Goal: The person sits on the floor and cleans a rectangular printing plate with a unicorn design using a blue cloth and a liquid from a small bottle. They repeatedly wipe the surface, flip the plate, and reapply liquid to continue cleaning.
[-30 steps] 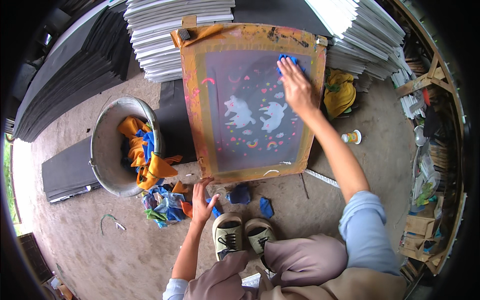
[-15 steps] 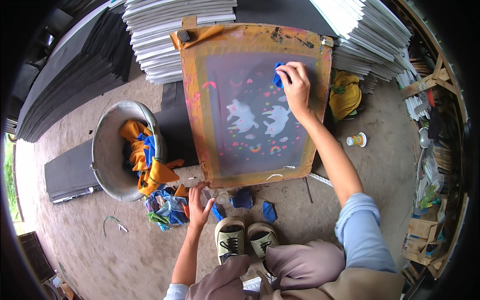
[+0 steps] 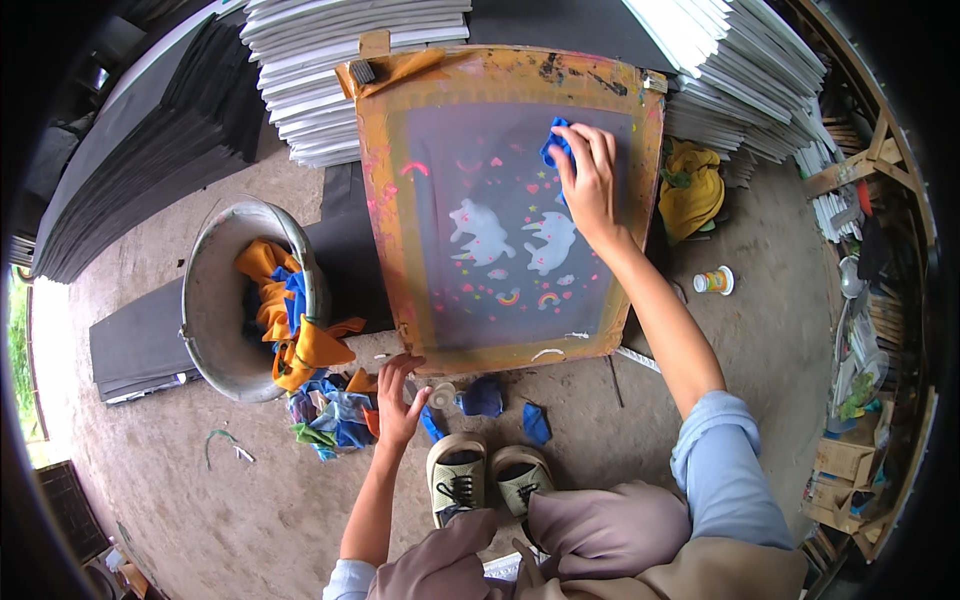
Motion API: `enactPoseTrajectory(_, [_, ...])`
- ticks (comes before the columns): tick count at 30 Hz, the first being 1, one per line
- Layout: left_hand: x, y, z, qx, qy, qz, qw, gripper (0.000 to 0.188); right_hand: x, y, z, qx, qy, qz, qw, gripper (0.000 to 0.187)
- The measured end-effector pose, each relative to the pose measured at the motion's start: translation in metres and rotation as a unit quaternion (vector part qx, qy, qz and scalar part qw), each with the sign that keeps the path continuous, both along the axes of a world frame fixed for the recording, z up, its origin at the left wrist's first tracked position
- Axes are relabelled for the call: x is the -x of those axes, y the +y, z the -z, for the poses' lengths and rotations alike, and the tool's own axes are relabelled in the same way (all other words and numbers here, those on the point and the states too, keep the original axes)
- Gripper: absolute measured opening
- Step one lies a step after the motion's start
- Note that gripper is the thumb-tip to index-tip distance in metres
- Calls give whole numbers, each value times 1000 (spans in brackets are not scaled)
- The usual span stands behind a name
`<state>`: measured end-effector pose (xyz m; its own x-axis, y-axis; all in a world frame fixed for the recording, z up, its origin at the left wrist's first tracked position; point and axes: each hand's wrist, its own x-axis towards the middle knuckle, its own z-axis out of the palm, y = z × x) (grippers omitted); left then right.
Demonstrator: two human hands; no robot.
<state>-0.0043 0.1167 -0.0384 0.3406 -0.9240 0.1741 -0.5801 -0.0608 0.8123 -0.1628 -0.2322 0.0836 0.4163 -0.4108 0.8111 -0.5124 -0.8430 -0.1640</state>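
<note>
Right hand point(image 3: 590, 180) presses a crumpled blue cloth point(image 3: 556, 143) flat-palmed against the upper right of the orange-framed rectangular printing screen point(image 3: 505, 205); the unwiped mesh lies below and left of it. Left hand point(image 3: 398, 398), fingers spread and grasping nothing, steadies the frame's near lower corner.

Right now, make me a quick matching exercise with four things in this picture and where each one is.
Things:
1. blue rag
2. metal tub
3. yellow cloth
4. small cup

Places:
A. on the ground right of the frame, standing alone
B. under the right hand on the mesh
C. left of the frame, holding orange and blue rags
D. against the white stack at the frame's right edge

Pairs: 1-B, 2-C, 3-D, 4-A
</note>
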Motion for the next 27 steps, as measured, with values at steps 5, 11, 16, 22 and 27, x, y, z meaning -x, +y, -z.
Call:
enactPoseTrajectory(5, [-3, 6, 4, -8, -2, -12, 1000, 40, 16, 15, 0, -105, 26, 18, 994, 42])
enactPoseTrajectory(11, [-2, 1, -2, -8, -1, -7, 1000, 39, 20, -3, -27, -314, -163, -52, 934, 19])
enactPoseTrajectory(16, [-1, 0, 2, -7, -4, -8, 1000, 39, 6, -25, -23, -276, -330, -51, 901, 10])
enactPoseTrajectory(22, [-5, 5, 5, -18, -6, -8, 1000, 37, 4, -10, -2, -13, -24, 50, 998, 35])
enactPoseTrajectory(27, [-6, 4, 4, -18, -2, -11, 1000, 36, 3, 38, 38, -16, 193, -150, 970, 48])
